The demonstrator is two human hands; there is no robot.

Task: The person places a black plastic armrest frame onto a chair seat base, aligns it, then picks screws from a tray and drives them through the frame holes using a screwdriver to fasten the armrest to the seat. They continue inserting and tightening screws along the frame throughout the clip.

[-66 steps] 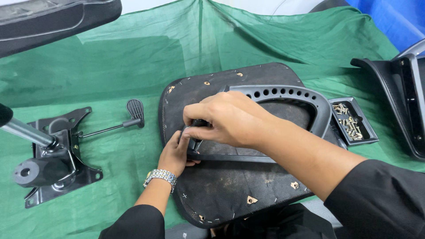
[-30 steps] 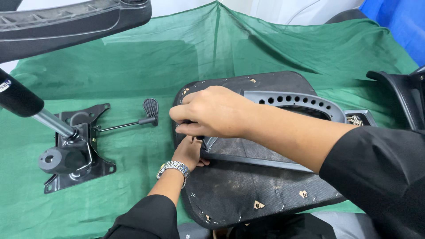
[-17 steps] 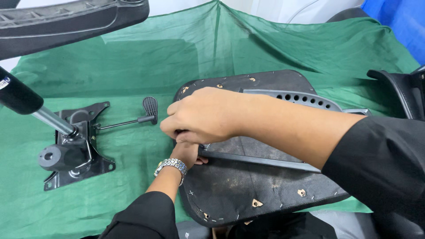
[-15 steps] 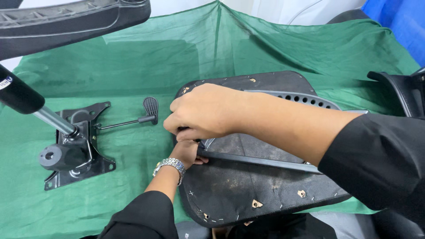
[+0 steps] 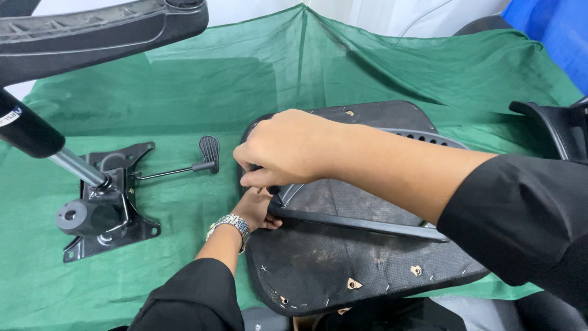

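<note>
Right hand (image 5: 291,150) reaches across from the right, fingers (image 5: 257,179) curled together and pinched down at the front end of the armrest (image 5: 355,222), where it meets the seat pan (image 5: 343,270). What sits inside the pinch is hidden; cannot tell if a screw or tool is there. Left hand (image 5: 257,208) lies directly under the right one, wrist with a metal watch (image 5: 229,225), fingers tucked against the left edge of the seat pan and the armrest end; whether they clamp anything is not visible, mostly covered by the right hand.

Seat pan lies upside down on the green cloth (image 5: 184,92) covering the desk, right of and below both hands, small metal inserts showing near its lower rim. Armrest rests on top of the seat pan, its bar running rightward from the fingers, its perforated arc passing behind the right forearm.

Tilt mechanism (image 5: 104,208) with a gas cylinder (image 5: 37,138) and lever (image 5: 205,156) lies well left of the fingers, apart from the seat pan. Chair base arm (image 5: 98,30) crosses the top left, above the hands. Another black plastic part (image 5: 560,125) sits at the far right edge.
</note>
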